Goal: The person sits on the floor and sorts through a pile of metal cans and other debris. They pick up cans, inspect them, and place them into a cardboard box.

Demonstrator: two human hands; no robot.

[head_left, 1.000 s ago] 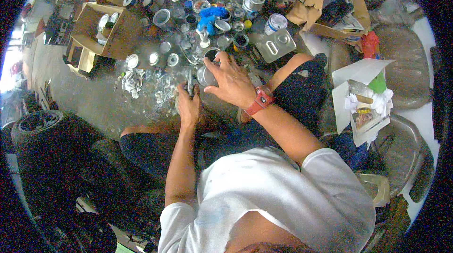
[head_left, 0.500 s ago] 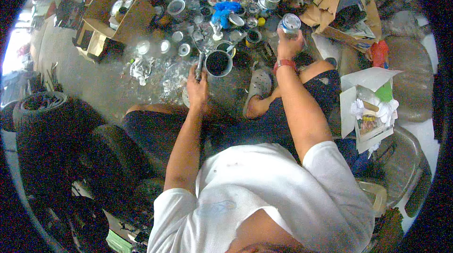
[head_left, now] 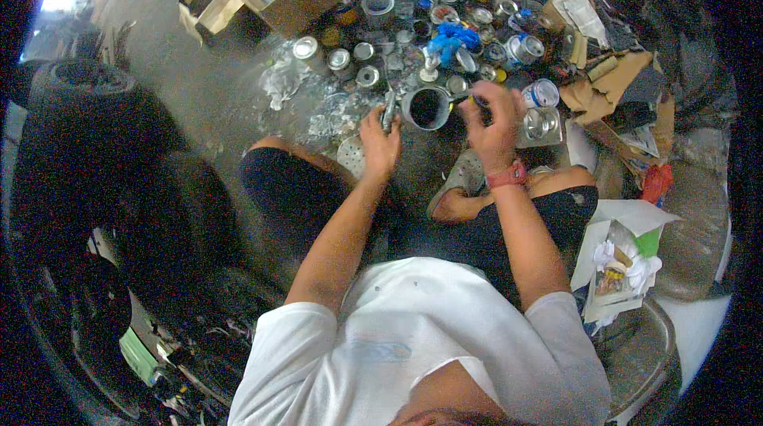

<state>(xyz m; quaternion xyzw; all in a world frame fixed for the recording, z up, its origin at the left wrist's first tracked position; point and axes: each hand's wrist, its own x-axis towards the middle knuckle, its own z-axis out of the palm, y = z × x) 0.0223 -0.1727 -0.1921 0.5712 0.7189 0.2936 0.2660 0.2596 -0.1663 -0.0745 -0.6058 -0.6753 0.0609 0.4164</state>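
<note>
My left hand [head_left: 381, 144] is closed around a grey, paint-smeared tool handle [head_left: 389, 114]; the tool's kind is unclear. Right beside it is a round cup [head_left: 427, 108] of black liquid, with a pale rim. My right hand [head_left: 494, 128], wearing a red wristwatch [head_left: 507, 175], is on the cup's right side with curled fingers. A thin stick-like piece runs from the cup's rim toward these fingers; what they hold is mostly hidden. Just beyond the right hand, a can with a blue and white label [head_left: 541, 94] sits by a rectangular metal tin [head_left: 540, 127].
Many paint cans [head_left: 377, 9] crowd the floor ahead, with a crumpled blue cloth [head_left: 453, 43] among them. An open cardboard box [head_left: 298, 3] holds cans at far left. Torn cardboard [head_left: 616, 84] and a waste-filled white box [head_left: 628, 267] lie right; a tyre [head_left: 87, 108] stands left.
My right hand has let go of the blue-labelled can and come left and nearer, to the cup. The whole view has shifted; my left hand keeps the grey handle.
</note>
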